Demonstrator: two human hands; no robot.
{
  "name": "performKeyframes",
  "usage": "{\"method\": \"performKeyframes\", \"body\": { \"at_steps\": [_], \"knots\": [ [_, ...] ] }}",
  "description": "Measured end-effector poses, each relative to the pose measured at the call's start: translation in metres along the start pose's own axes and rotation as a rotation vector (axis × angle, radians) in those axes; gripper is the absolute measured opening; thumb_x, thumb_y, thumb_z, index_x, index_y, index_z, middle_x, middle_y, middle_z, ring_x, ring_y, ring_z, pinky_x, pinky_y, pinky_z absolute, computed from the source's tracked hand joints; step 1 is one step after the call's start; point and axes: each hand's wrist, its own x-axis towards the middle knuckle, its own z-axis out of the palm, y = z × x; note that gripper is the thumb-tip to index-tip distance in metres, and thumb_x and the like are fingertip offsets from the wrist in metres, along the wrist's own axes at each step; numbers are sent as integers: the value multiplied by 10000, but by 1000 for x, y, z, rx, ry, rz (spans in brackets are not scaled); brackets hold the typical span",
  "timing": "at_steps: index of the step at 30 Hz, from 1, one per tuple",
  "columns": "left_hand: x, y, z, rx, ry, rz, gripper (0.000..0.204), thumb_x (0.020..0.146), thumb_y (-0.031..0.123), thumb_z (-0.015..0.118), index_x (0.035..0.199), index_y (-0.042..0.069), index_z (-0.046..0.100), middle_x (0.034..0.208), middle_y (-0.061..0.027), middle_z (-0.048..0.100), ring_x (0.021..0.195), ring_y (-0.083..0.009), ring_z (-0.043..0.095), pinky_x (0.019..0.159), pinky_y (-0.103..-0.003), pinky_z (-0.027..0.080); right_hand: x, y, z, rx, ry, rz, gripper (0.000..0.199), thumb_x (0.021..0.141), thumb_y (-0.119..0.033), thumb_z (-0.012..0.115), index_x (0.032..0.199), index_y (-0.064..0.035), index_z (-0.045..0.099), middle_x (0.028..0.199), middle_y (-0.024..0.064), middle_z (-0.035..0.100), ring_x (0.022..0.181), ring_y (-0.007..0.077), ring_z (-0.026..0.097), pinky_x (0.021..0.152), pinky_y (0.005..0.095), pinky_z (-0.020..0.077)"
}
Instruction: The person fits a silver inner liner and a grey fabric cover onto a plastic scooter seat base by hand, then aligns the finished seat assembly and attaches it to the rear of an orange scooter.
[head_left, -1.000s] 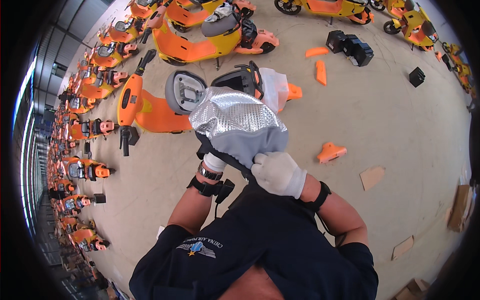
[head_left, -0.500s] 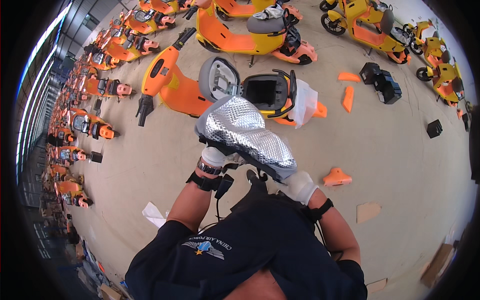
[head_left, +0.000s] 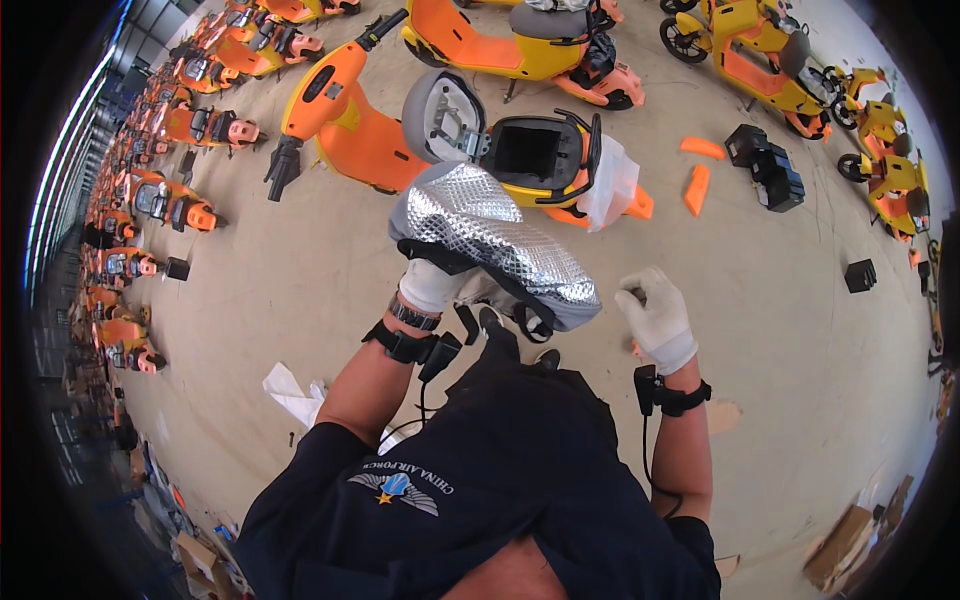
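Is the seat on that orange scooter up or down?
Up. The seat is tipped forward, grey underside showing, and the storage box beneath lies open.

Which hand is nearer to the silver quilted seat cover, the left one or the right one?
Left. The left hand grips the silver seat cover from beneath, touching it. The right hand is apart from it, open in the air just off its right end.

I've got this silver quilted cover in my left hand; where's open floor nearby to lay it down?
Bare concrete lies right of the right hand, between the orange panels and the black box. A second patch lies left of the left hand holding the silver cover, short of the white rag. Straight ahead is crowded: the open-seat scooter.
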Motion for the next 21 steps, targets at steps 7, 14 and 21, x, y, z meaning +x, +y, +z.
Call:
{"method": "performKeyframes", "body": {
  "at_steps": [7, 14, 21],
  "knots": [
    [10, 15, 61, -309, 50, -284, 512, 1029, 318, 419, 1458, 56, 324, 1464, -112, 408, 1310, -258, 441, 1086, -431, 391, 16, -34, 23, 443, 31, 57, 355, 859, -116, 609, 1189, 8, 569, 1082, 141, 605, 883, 211, 609, 802, 314, 484],
    [6, -9, 62, 173, -160, -263, 422, 1006, 236, 487, 1381, 57, 415, 1343, -87, 520, 1207, -194, 526, 1015, -377, 449, 26, -23, 35, 488, -84, 117, 271, 871, -176, 618, 1046, 30, 595, 859, 68, 620, 805, 125, 572, 746, 278, 465],
    [-14, -17, 78, -268, 123, -387, 574, 989, 464, 429, 1401, 64, 426, 1374, -108, 517, 1227, -251, 529, 1038, -413, 436, 19, -31, 23, 439, -36, 129, 183, 864, -158, 622, 854, 25, 605, 730, 47, 597, 678, 104, 550, 633, 272, 460]
  ]
}}
